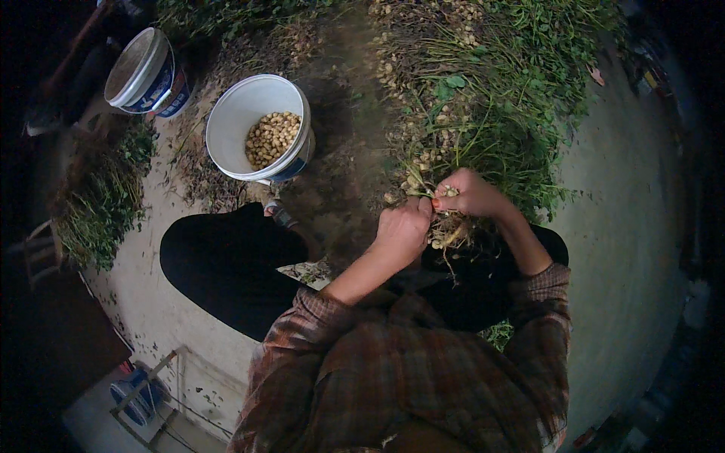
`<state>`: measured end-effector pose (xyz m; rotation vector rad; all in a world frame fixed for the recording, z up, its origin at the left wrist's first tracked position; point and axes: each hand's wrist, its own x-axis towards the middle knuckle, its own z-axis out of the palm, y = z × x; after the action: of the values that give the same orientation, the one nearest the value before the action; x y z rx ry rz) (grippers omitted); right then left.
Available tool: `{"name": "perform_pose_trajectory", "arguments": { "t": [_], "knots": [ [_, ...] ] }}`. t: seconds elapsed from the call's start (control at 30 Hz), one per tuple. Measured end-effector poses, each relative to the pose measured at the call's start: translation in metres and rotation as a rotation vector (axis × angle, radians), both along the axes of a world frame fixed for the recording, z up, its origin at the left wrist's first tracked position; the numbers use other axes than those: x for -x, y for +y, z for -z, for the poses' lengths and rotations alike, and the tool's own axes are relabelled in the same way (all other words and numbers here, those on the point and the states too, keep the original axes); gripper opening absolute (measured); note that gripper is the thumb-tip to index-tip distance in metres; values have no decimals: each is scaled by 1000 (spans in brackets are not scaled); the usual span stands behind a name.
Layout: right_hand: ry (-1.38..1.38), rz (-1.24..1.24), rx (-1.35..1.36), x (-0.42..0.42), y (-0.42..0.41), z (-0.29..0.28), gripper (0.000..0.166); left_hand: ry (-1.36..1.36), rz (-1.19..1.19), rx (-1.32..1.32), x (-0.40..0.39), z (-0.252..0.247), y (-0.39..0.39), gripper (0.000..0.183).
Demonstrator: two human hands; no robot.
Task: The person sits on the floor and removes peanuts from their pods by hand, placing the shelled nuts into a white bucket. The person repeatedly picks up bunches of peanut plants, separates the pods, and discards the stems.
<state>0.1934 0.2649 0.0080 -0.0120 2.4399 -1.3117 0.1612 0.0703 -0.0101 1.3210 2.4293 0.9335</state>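
Note:
My left hand (403, 227) and my right hand (465, 195) meet above my right knee, both closed around a peanut plant (450, 232) whose thin roots and pods hang below the fingers. Which part each hand pinches is partly hidden by the fingers. Ahead of the hands lies a long heap of pulled peanut plants (498, 113), pods mostly on its left side and green leaves on its right. Further left, a white plastic bucket (257, 90) tilts towards me with many picked peanuts (273, 139) inside.
A second white and blue bucket (148, 79) stands at the upper left. Another pile of green plants (105, 198) lies at the left on the concrete floor (187, 306). Soil and dry leaves (345, 141) cover the floor between bucket and heap. A metal frame (144, 385) is at the lower left.

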Motion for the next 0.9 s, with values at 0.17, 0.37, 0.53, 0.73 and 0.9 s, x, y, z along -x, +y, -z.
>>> {"name": "perform_pose_trajectory", "arguments": {
  "t": [0.17, 0.37, 0.53, 0.73, 0.9],
  "knots": [
    [-48, 53, 51, -9, 7, -6, 22, -338, -128, 207, 21, 56, -21, 13],
    [-90, 67, 92, -2, 17, -26, 22, -1753, -221, -491, 66, 24, -30, 11],
    [-85, 10, 80, 1, 19, -24, 19, -1614, -331, -342, 68, 46, 3, 14],
    [-75, 33, 82, -3, 9, -23, 21, -1630, -187, -318, 56, 50, 15, 21],
    [-80, 37, 19, -1, 9, -21, 24, -1706, -351, -573, 57, 65, 11, 10]
  ]
}}
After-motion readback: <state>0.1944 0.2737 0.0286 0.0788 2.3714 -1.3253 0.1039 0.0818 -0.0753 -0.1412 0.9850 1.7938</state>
